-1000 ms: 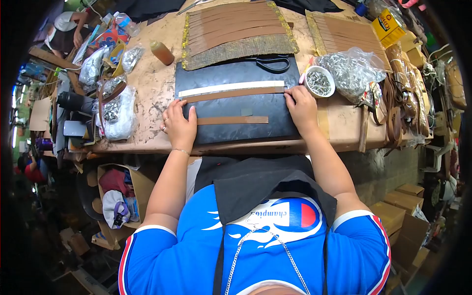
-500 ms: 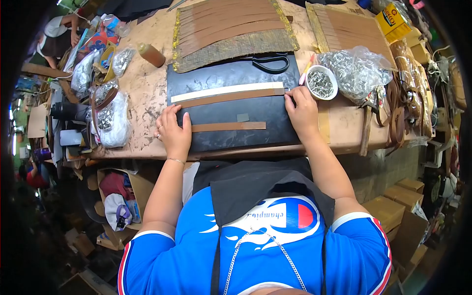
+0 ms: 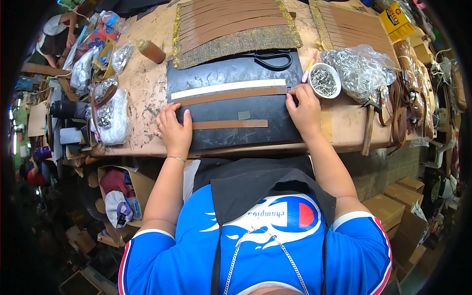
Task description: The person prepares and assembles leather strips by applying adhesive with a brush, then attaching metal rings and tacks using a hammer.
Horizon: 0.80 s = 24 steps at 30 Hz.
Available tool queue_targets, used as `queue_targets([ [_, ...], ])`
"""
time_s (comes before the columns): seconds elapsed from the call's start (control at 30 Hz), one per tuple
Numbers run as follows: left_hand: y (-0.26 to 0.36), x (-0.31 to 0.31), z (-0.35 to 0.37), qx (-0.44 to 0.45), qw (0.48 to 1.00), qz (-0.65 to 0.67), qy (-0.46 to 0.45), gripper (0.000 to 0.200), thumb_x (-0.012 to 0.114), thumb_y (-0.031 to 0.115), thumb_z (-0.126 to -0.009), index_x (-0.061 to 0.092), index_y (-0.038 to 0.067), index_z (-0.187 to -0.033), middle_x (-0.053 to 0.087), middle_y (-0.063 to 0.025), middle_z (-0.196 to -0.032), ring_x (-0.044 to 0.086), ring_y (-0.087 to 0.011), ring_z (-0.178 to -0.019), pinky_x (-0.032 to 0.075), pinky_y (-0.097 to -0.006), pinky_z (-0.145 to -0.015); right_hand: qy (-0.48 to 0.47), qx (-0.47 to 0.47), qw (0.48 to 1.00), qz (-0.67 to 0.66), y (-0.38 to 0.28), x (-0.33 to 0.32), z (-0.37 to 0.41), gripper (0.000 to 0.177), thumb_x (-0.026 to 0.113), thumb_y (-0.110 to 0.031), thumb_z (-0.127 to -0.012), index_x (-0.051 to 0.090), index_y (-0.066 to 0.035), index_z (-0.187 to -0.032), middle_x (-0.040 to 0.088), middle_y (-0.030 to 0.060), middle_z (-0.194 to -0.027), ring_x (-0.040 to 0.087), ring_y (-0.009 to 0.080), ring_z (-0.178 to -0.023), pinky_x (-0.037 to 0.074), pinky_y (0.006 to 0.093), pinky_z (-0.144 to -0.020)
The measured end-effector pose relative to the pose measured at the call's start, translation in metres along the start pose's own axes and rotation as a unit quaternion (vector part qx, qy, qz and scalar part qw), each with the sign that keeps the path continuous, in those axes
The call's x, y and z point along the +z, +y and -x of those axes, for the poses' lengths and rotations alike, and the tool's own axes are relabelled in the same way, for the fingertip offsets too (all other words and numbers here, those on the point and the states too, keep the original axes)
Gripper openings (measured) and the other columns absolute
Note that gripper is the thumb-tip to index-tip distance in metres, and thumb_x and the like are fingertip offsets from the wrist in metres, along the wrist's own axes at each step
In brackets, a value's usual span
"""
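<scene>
A long brown leather strap (image 3: 231, 95) lies across a black mat (image 3: 221, 140), just below a cream strip (image 3: 228, 88). My left hand (image 3: 174, 129) rests at the strap's left end, fingertips on it and thumb spread away. At the other end, the fingertips and thumb of my right hand (image 3: 305, 109) come together on the strap's tip, beside a small metal piece. A shorter brown strap (image 3: 231, 124), partly behind my left thumb, lies nearer to me, with a small grey square (image 3: 244, 115) touching its upper edge.
A white tub of metal fittings (image 3: 338, 88) and a plastic bag of fittings (image 3: 359, 69) stand right of the mat. Behind lie a board of brown strips (image 3: 236, 19) and a black strap loop (image 3: 275, 66). A bottle (image 3: 151, 51) stands back left. Another person (image 3: 54, 39) is at far left.
Both hands keep their places at the strap's ends. The view has shifted slightly; nothing on the mat has clearly moved.
</scene>
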<state>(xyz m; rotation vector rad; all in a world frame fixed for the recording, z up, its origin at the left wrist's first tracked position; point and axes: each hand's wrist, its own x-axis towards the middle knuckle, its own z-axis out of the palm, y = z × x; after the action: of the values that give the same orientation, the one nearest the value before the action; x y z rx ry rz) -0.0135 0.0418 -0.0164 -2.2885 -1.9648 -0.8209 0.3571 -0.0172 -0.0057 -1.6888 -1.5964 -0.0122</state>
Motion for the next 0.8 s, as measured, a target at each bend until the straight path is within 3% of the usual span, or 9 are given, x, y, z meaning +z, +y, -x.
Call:
queue_targets([
  [0.5,-0.0008,0.0013,0.0018,0.006,1.000,-0.004,0.001,0.036,0.071,0.028,-0.093,0.064,0.015,-0.125,0.060,-0.0062,-0.138,0.050,-0.0334,-0.133,0.036,-0.0511,-0.109,-0.015,0.017,1.000,0.007,-0.0028,-0.0018,-0.0006,0.010,0.074,-0.012,-0.090,0.066,-0.008,-0.094,0.065,0.0071,-0.098,0.067,0.0330,-0.090,0.051,0.0462,-0.074],
  [0.8,0.0014,-0.0009,-0.0006,0.002,1.000,0.013,-0.006,0.037,0.072,0.025,-0.092,0.063,0.011,-0.125,0.059,-0.0108,-0.138,0.049,-0.0363,-0.132,0.036,-0.0515,-0.111,-0.029,0.027,0.999,0.005,-0.0024,-0.0010,-0.0012,0.011,0.075,-0.013,-0.089,0.066,-0.009,-0.095,0.066,0.0050,-0.099,0.068,0.0301,-0.091,0.051,0.0455,-0.075],
])
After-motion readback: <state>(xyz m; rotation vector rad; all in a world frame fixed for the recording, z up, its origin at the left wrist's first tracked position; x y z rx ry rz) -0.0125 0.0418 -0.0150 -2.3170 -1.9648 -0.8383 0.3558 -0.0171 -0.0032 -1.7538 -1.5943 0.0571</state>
